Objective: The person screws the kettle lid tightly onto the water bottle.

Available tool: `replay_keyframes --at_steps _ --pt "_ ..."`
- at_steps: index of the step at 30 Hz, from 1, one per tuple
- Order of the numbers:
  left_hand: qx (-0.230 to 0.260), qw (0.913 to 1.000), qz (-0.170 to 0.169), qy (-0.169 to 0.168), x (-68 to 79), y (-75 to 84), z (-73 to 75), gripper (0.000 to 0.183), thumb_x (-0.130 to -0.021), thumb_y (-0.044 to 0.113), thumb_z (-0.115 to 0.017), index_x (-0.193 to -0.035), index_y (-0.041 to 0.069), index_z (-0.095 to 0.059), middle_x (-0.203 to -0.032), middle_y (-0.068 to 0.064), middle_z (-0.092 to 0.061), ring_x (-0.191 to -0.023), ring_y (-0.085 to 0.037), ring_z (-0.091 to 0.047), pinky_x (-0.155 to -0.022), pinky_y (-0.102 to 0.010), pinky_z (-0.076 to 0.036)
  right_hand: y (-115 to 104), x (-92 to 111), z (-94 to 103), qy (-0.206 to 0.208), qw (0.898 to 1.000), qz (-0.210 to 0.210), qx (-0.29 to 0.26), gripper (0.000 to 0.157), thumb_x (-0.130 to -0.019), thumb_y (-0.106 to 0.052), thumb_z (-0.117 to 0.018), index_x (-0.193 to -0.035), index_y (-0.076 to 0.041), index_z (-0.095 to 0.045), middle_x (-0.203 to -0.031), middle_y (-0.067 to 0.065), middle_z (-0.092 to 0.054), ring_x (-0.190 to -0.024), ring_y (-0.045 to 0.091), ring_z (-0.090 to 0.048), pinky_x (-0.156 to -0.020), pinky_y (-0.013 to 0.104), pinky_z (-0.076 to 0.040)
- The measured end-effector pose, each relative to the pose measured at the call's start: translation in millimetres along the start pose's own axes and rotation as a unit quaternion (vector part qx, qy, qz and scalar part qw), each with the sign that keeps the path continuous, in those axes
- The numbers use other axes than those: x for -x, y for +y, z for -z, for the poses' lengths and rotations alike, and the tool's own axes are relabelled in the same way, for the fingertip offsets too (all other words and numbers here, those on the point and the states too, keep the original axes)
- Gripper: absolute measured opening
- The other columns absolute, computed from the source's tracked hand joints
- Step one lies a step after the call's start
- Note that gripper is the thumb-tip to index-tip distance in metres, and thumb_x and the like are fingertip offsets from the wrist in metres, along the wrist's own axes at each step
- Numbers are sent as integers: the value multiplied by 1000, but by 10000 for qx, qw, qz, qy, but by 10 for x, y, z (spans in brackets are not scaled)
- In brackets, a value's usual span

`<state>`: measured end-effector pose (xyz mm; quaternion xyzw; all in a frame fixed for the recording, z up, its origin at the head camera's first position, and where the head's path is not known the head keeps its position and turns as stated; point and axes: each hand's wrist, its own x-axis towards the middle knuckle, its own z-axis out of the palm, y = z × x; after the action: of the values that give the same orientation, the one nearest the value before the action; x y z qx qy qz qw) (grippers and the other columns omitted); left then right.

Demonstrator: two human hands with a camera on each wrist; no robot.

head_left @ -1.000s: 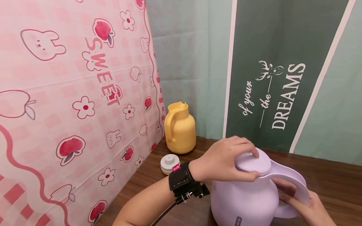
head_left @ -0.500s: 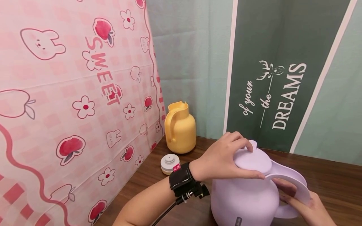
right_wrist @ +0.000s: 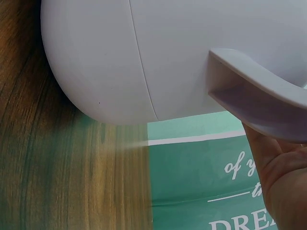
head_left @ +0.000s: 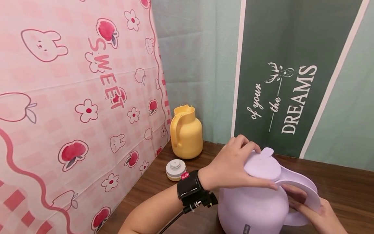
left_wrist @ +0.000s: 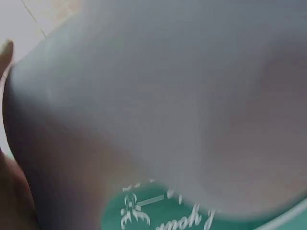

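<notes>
Lid tab is now peeking out just R of the L index finger, vs. hidden 1 s ago, & the thumb is sitting slightly farther R. L hand is pinching the lilac lid betw. thumb & fingers; R hand is gripping the handle of the lilac jug, which is standing upright on the wood table, lower R in head view. Dark label is showing on its belly, txt unreadable. Black wristband is circling the L wrist, red tag too small to read. White-topped stopper is lying near it; yellow jug is standing behind, nr the corner. Pink cloth is reading "SWEET" sideways; green backdrop, "of your the DREAMS" w/ deer head. Table's back edge is running along the backdrop's foot; some room is showing R of the handle, while the L forearm is crossing the space betw. stopper & lilac jug.
</notes>
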<state>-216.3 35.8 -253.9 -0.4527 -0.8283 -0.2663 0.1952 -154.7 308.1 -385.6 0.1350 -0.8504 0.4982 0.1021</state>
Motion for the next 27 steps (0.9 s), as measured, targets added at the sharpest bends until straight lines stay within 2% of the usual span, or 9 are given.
replay_keyframes --at_steps 3,6,10,15,19,21,23,26,27 --pt "-88 9993 350 101 3 39 -28 64 -59 63 -80 -104 25 -57 -96 11 -40 -87 -1 -35 -68 -14 -34 -6 7 1 48 10000 66 28 37 -93 3 -51 -129 -7 -58 -113 -20 -63 -93 -1 -59 -67 23 -51" --pt "95 9991 399 113 1 32 -13 60 -60 60 -81 -104 25 -59 -96 13 -42 -88 0 -37 -69 -15 -35 -12 4 -3 49 9999 136 36 38 -93 4 -51 -129 -6 -58 -114 -19 -63 -94 -1 -59 -68 22 -52" --pt "376 9988 312 -57 -11 -15 34 57 -61 58 -82 -106 27 -64 -97 15 -45 -90 2 -40 -72 -14 -37 -22 2 -6 1 10000 80 13 37 -94 2 -51 -129 -4 -57 -115 -18 -63 -95 -1 -59 -68 24 -52" --pt "569 9980 -44 -253 -29 -98 79 58 -62 54 -83 -110 26 -68 -99 16 -49 -91 6 -43 -74 -11 -38 -19 4 -11 -71 9998 -56 -185 37 -95 1 -50 -131 -5 -56 -115 -18 -63 -95 0 -59 -68 25 -52" --pt "593 9967 -366 -416 -44 -135 119 57 -65 49 -83 -114 22 -67 -103 15 -52 -96 8 -43 -78 -9 -37 -20 0 -17 -113 9992 28 -381 38 -94 4 -49 -131 -4 -55 -117 -15 -64 -97 1 -59 -70 25 -52" --pt "423 9970 -358 -532 -34 -104 138 56 -69 48 -81 -116 22 -66 -105 14 -52 -96 7 -43 -78 -9 -37 -18 -2 -18 -163 9984 74 -527 38 -94 5 -48 -131 -3 -55 -118 -14 -64 -98 1 -60 -71 24 -52" --pt "147 9977 -156 -646 -15 -38 143 57 -72 51 -77 -119 23 -63 -108 13 -53 -97 4 -44 -76 -10 -37 -13 0 -17 -191 9980 101 -589 39 -94 6 -48 -131 -2 -55 -118 -14 -64 -99 1 -60 -72 23 -52" --pt "-448 9945 446 -830 6 92 125 69 -73 65 -67 -125 21 -57 -111 11 -52 -93 0 -48 -71 -15 -39 -1 9 -11 -124 9989 138 -429 39 -94 6 -48 -131 -3 -56 -116 -16 -64 -97 0 -60 -70 24 -52" --pt "-618 9923 645 -853 4 127 113 70 -72 70 -63 -122 22 -58 -107 12 -53 -90 1 -49 -68 -16 -39 1 12 -9 -64 9993 181 -311 39 -93 6 -49 -130 -4 -56 -115 -17 -64 -96 0 -60 -69 24 -52"
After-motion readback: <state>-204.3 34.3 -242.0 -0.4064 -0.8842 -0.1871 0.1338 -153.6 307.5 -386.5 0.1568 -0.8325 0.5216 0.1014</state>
